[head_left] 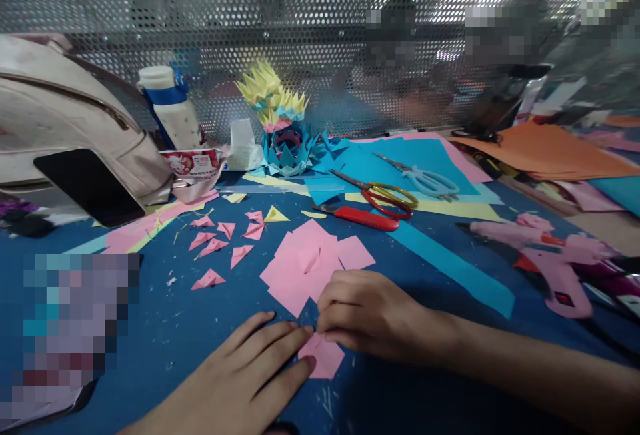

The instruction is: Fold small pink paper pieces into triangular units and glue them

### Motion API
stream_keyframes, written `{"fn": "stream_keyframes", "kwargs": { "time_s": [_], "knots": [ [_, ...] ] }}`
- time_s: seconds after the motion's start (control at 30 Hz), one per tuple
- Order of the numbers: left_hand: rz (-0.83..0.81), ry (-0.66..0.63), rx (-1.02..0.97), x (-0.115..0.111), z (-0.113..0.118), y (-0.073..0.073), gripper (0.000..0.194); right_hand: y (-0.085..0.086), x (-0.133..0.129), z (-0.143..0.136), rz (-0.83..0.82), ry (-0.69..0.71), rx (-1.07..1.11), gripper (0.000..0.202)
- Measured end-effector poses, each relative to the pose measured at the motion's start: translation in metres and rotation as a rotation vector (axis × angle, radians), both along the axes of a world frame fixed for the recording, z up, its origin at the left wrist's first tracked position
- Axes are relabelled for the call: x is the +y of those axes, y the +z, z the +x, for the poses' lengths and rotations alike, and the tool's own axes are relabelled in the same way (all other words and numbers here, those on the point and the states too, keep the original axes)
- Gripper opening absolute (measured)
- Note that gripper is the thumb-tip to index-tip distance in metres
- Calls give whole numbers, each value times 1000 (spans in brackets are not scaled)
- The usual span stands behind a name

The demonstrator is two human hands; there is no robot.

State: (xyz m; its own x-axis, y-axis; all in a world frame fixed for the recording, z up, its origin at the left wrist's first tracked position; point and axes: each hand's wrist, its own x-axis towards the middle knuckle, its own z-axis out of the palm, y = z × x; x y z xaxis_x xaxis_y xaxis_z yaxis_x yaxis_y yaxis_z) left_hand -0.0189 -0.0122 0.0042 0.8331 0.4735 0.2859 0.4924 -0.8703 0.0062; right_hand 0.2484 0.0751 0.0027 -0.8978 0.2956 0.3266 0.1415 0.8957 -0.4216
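Note:
My left hand (255,372) lies palm down with its fingers spread, their tips at the left edge of a small pink paper piece (327,362). My right hand (367,312) has its fingers curled together at the top of that same piece; what the fingertips pinch, if anything, is hidden. Just beyond my hands lies a pile of pink paper squares (300,262). Several small folded pink triangles (209,280) are scattered to the left of the pile, with a yellow folded one (275,214) above them.
A red-handled cutter (367,218), scissors (393,195) and blue sheets (435,165) lie behind the pile. A pink glue gun (555,255) is at right, a phone (90,185) and bag (65,122) at left. A folded-paper figure (287,148) stands at the back.

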Motion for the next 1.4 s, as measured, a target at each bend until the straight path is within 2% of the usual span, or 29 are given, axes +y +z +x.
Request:
{"fn": "stream_keyframes", "kwargs": {
  "time_s": [0.27,0.47,0.63,0.7,0.77,0.83,0.9,1.0,1.27,1.4],
  "knots": [
    [42,-22,51,-3,3,6,48,0,-6,-4,-97,-88,-29,14],
    [106,10,33,-8,8,6,39,4,-11,-7,-336,-95,47,6],
    [83,34,-25,-8,9,3,36,1,-13,-9,-438,-104,123,3],
    [68,29,-132,-8,8,0,39,0,-14,-9,-468,-120,146,3],
    [-50,54,-286,-8,6,0,37,1,-15,-10,-501,-137,141,5],
    [-258,100,-385,-7,4,2,32,3,-16,-10,-535,-161,124,7],
    [-446,119,-457,-6,4,6,33,5,-17,-10,-554,-192,114,10],
    [-594,101,-504,-4,5,10,36,6,-19,-11,-547,-237,97,13],
    [-656,79,-579,-4,7,-2,44,1,-22,-12,-436,-225,119,12],
    [-582,63,-542,-3,7,3,44,0,-23,-11,-391,-196,87,10]
  ]
}}
